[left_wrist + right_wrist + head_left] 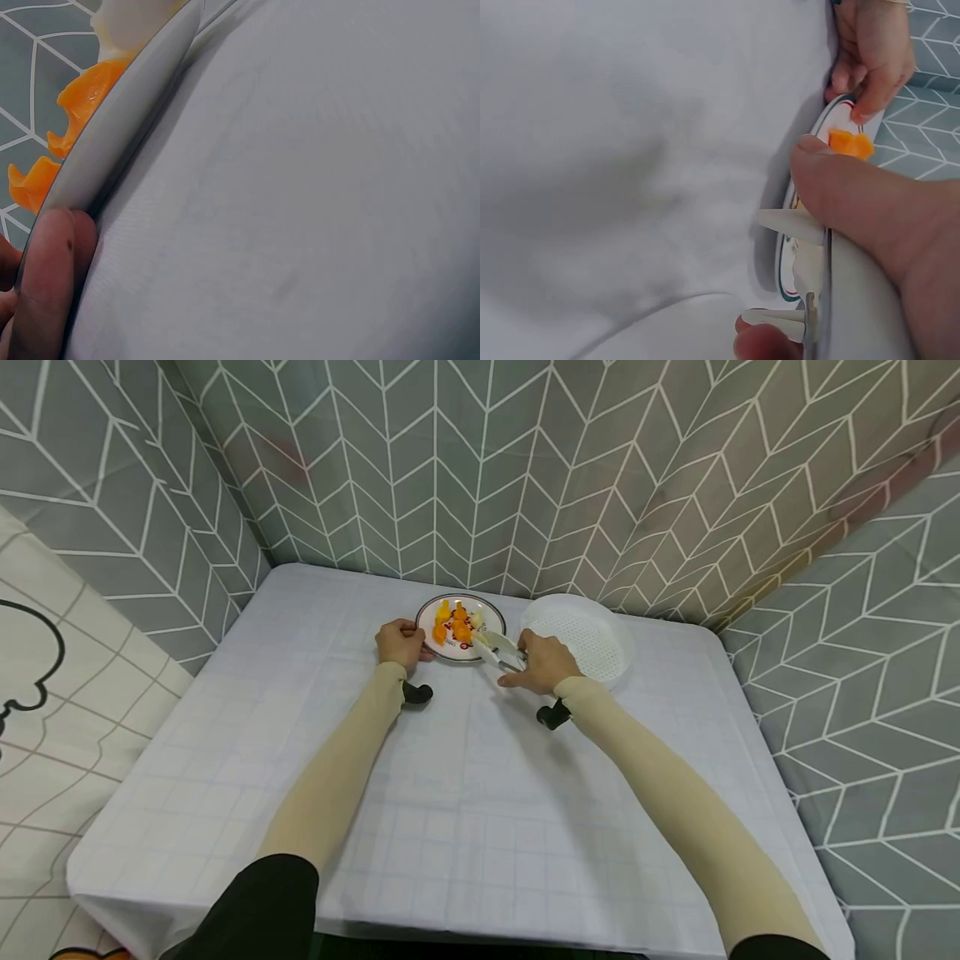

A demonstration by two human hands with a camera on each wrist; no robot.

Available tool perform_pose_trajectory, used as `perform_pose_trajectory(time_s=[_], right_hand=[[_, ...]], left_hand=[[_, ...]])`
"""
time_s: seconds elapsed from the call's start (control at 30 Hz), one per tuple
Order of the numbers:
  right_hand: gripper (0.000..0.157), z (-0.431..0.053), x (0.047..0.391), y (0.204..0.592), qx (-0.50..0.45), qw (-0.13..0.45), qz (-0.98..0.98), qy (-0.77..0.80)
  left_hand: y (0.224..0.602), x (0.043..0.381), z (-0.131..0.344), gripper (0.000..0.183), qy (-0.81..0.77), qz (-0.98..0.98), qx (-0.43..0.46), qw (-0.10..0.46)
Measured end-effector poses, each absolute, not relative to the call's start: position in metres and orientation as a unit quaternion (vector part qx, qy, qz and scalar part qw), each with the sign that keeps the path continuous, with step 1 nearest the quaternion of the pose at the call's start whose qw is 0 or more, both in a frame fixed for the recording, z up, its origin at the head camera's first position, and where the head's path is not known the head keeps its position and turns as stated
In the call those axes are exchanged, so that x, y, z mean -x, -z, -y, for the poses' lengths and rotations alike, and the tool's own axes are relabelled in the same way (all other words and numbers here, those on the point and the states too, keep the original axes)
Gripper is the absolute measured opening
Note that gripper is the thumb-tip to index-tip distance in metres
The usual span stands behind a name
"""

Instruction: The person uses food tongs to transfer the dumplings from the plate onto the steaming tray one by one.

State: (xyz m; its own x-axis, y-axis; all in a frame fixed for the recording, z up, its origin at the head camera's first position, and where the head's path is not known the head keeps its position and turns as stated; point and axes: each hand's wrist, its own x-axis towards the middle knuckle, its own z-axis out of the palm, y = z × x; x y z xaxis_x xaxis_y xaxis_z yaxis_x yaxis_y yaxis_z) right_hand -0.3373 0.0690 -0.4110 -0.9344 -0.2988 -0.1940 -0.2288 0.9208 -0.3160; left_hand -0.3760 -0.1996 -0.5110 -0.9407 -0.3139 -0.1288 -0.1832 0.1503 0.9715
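A round plate (453, 657) with a dark-edged rim holds several glossy orange pieces (461, 631), yellow ones (444, 612) and a pale piece (477, 620). At its left edge, my left hand (401, 645) pinches the rim, with fingertips (49, 262) against the plate's side (127, 127) in the left wrist view. My right hand (551, 662) grips white-tipped tongs (501, 652) whose ends reach over the plate's right side. In the right wrist view, the thumb (862, 184) lies along the tongs (862, 300), and a whitish piece (808, 262) shows beside their arms.
A round white perforated basket (611, 647) stands just right of the plate, partly behind my right hand. A white cloth covers the table (465, 810). Grey herringbone-patterned curtain (480, 468) rises right behind the table's far edge and along its sides.
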Motion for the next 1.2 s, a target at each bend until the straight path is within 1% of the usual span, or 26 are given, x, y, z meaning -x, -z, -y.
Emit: perform_pose_trajectory(time_s=[0.4,0.7,0.93,1.2], right_hand=[[0.075,-0.083,0.336,0.385,0.123,0.12,-0.972,0.158],[0.075,-0.125,0.347,0.366,0.102,0.093,-0.977,0.163],[0.075,-0.156,0.355,0.371,0.081,0.107,-0.979,0.157],[0.075,-0.167,0.356,0.383,0.075,0.124,-0.979,0.146]], left_hand=[[0.507,0.374,0.199,0.032,0.626,0.761,-0.162,0.053],[0.505,0.376,0.2,0.032,0.613,0.771,-0.164,0.052],[0.508,0.376,0.199,0.031,0.61,0.774,-0.163,0.052],[0.509,0.374,0.197,0.03,0.616,0.769,-0.162,0.058]])
